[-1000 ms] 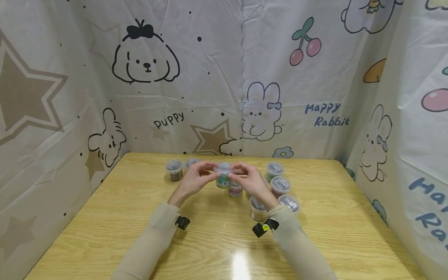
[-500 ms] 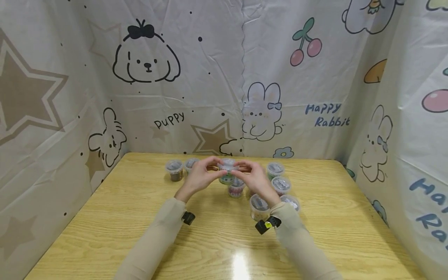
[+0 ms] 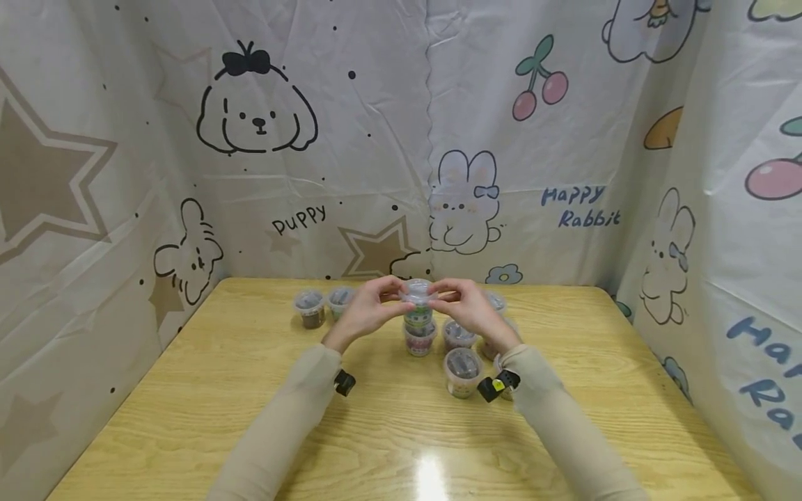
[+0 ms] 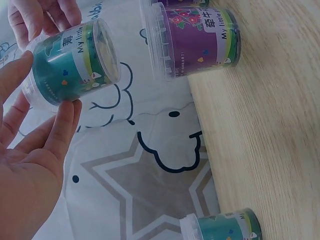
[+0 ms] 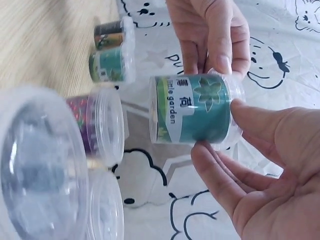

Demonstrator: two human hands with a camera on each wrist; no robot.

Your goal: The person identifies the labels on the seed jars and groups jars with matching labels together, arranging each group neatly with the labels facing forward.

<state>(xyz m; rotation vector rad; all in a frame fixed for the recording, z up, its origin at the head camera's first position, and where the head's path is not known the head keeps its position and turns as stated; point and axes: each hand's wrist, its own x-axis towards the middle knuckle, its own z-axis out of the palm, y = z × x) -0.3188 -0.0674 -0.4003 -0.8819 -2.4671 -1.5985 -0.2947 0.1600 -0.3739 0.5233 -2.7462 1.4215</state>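
Both hands hold a clear-lidded plastic cup (image 3: 418, 317) with a teal label, one from each side near its lid. My left hand (image 3: 371, 306) grips its left side, thumb and fingers round the rim. From the right, my right hand (image 3: 468, 307) pinches the same rim with thumb and fingers. The teal cup (image 5: 192, 110) hangs in the air in the right wrist view, its "little garden" lettering visible. A cup with a purple label (image 4: 200, 45) stands on the table; in the head view the teal cup overlaps this purple cup's lid (image 3: 420, 341).
Two lidded cups stand at the back left, one brown (image 3: 310, 311) and one teal (image 3: 339, 300). Several more are grouped at the right, including a front cup (image 3: 463, 374) and a cup (image 3: 459, 335) behind it. A printed curtain (image 3: 370, 160) surrounds the wooden table (image 3: 376, 438).
Both hands have carried the teal cup to the right, from the purple cup's upper left to straight above it. The standing cups keep their places.
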